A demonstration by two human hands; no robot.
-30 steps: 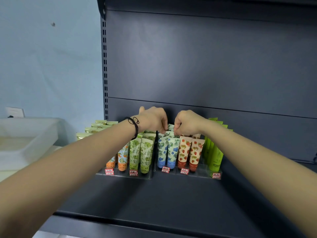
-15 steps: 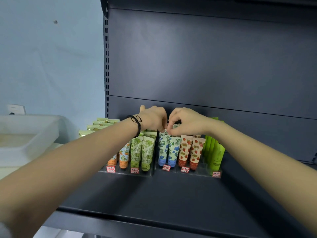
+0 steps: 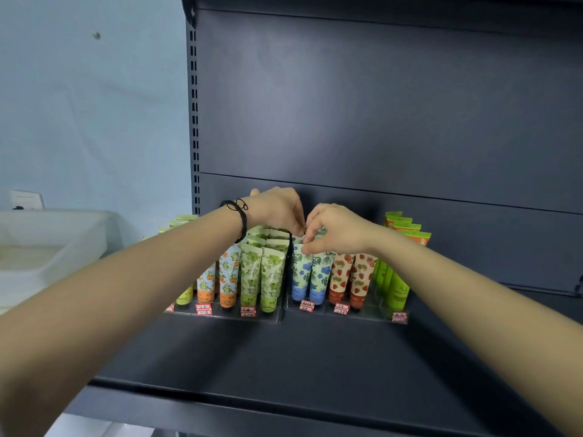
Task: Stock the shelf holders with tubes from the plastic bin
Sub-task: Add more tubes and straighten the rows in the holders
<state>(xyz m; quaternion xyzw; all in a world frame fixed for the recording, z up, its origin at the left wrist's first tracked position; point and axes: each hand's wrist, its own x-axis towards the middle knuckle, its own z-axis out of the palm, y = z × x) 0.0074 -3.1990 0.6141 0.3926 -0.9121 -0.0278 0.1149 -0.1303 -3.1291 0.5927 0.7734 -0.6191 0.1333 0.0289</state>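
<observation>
**shelfnoob:** ok so what are the hands up to here?

**tubeguy:** Both arms reach straight out and meet over the middle row. The right hand [image 3: 334,230] pinches the top edge of the front one of the blue-flower tubes [image 3: 310,272], thumb underneath. The left hand [image 3: 277,209], with a black cord [image 3: 241,216] on its wrist, has its fingers curled down onto the tube tops just behind. I honestly can't tell if it's gripping one.

**shelfnoob:** and the setup?

**tubeguy:** Dark metal shelf [image 3: 315,357] against a pale blue wall [image 3: 94,121]. The tubes stand upright in clear holders [image 3: 372,313] with little price tags [image 3: 306,305]. Leaf-print tubes [image 3: 262,275] are on the left, strawberry tubes [image 3: 350,275] and plain green tubes [image 3: 396,285] on the right. The plastic bin [image 3: 63,222] is off to the left, partly behind the left arm.
</observation>
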